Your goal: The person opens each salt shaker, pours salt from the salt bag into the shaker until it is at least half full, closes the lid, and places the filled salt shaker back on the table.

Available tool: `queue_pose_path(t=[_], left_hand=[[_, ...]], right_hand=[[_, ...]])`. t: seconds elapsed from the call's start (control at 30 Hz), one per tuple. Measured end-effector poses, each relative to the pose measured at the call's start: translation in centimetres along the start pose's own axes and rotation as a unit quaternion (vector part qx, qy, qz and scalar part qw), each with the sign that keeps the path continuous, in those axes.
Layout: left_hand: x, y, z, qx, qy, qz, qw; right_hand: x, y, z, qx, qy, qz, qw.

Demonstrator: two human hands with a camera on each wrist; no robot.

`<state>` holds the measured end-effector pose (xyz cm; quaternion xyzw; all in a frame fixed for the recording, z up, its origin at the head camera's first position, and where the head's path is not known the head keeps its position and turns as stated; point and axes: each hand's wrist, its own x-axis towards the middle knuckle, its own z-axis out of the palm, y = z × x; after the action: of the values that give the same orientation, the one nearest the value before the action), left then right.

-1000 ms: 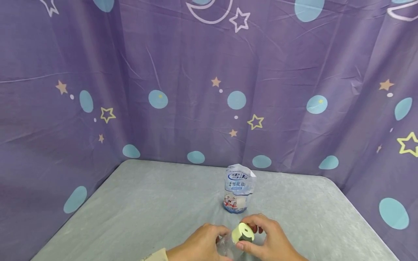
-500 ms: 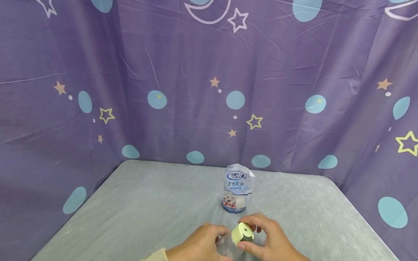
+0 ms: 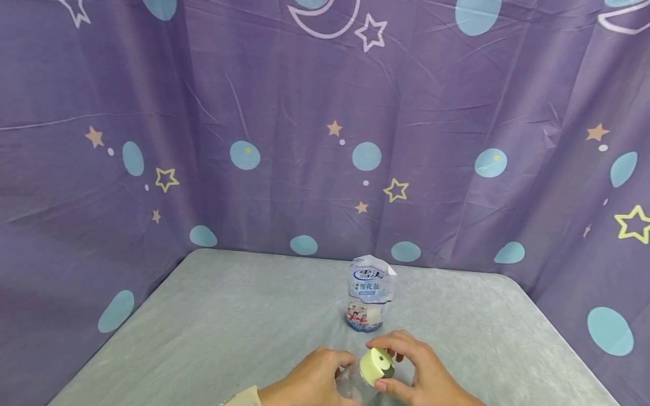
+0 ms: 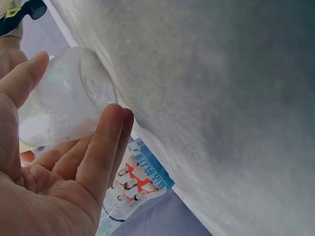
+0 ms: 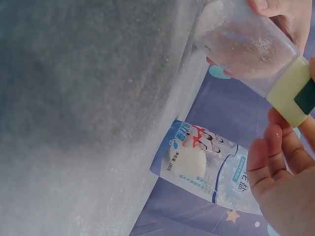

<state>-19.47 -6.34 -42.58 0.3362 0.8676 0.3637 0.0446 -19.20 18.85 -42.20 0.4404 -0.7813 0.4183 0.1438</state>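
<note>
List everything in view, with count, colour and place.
Bottle: one, clear, tilted in the left hand.
Cap: one, pale yellow with a dark green part, on the bottle.
Printed bag: one, blue and white, upright on the table beyond the bottle.
Table: one, grey, beneath the bag.
Curtain: purple with stars, moons and blue shapes, behind the table.
Cuff: cream, one at the left wrist.
Left hand: one, around the bottle.
Right hand: one, fingers at the cap.

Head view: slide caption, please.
Left hand holds a clear bottle, right hand grips its pale yellow lid; a printed bag stands beyond.
</note>
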Motion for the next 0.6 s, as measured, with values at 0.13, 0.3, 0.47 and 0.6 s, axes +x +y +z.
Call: queue_pose_path(t=[0.13, 0.3, 0.47, 0.6], left_hand=[[-0.01, -0.01, -0.01, -0.001, 0.003, 0.010, 0.9999], [-0.05, -0.02, -0.02, 0.004, 0.006, 0.023, 0.9997], [-0.02, 0.04, -0.10, -0.004, 0.001, 0.009, 0.9999], [0.01, 0.06, -0.15, -0.023, -0.005, -0.004, 0.9997]], right_hand=[[0.06, -0.10, -0.15, -0.003, -0.009, -0.004, 1.000], [0.15, -0.10, -0.20, -0.005, -0.013, -0.032, 0.999], [0.24, 0.03, -0.12, -0.004, -0.016, -0.061, 0.998], [0.28, 0.17, -0.10, 0.000, -0.022, -0.076, 0.997]])
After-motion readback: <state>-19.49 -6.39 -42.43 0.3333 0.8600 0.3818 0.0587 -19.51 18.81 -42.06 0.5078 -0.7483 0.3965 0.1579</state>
